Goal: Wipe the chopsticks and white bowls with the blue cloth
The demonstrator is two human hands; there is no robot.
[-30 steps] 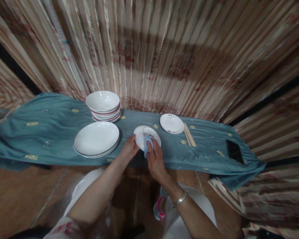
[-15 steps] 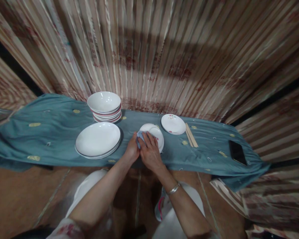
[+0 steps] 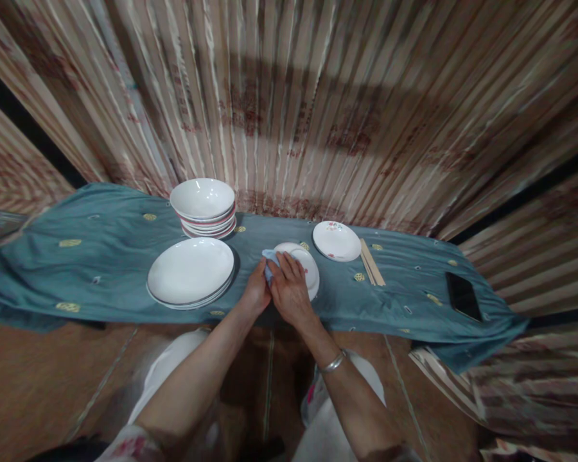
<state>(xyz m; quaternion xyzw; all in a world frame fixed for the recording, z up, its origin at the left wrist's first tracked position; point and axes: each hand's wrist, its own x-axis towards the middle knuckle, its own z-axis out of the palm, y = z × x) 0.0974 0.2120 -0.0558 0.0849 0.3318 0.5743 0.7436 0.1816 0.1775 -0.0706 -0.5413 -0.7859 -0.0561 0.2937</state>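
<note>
A light blue cloth [image 3: 269, 255] is bunched between my hands, against the left side of a small white plate [image 3: 311, 269] with a red floral mark. My left hand [image 3: 257, 290] is closed at the cloth's left edge, its fingertips mostly hidden. Over the cloth and the plate's near left part lies my right hand [image 3: 289, 290], fingers bent and pressed together. A silver bangle circles my right wrist. My hands cover part of the plate, so I cannot tell whether it rests flat or is tilted.
Left of my hands are stacked large white plates [image 3: 191, 273], with stacked white bowls [image 3: 203, 197] behind. To the right lie floral small plates [image 3: 337, 242], wooden chopsticks [image 3: 372, 263] and a black phone [image 3: 463, 296]. A teal cloth [image 3: 110, 276] covers the narrow table before a pleated curtain [image 3: 289, 115].
My right fingers and the blue cloth have shifted slightly on the plate, and more of the cloth shows above my fingers. The whole view has moved a little; the other dishes stay put.
</note>
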